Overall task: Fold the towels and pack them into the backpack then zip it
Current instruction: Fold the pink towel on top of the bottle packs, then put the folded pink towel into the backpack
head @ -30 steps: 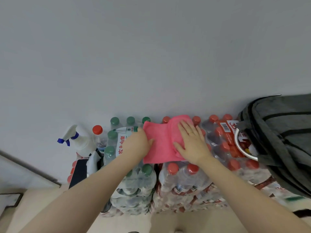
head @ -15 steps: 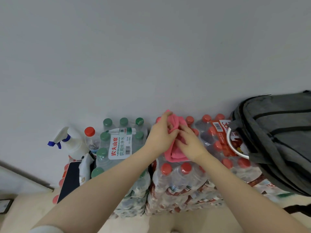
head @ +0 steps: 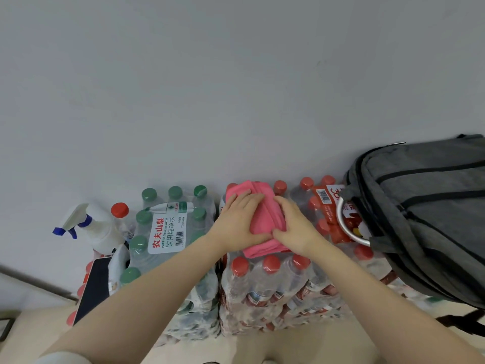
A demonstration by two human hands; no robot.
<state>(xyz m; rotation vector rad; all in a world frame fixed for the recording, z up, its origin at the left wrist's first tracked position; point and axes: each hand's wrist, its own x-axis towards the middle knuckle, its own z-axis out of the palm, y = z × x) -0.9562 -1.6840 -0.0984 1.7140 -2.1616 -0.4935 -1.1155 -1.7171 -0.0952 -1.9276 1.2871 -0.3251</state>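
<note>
Backpack (head: 430, 219) beside towel (head: 265, 219) atop bottle packs (head: 275, 292).

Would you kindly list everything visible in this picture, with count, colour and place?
towel: one, pink, folded on the red-capped bottles, centre.
backpack: one, grey, far right, on the bottles.
red-capped bottle packs: wrapped, centre to right.
green-capped bottle pack: one, left of centre.
spray bottle: one, white with blue trigger, left.
loose bottle: one, red cap, beside the spray bottle.
metal ring: one, silver, by the backpack.
left hand: pressing the towel.
right hand: pressing the towel.
</note>
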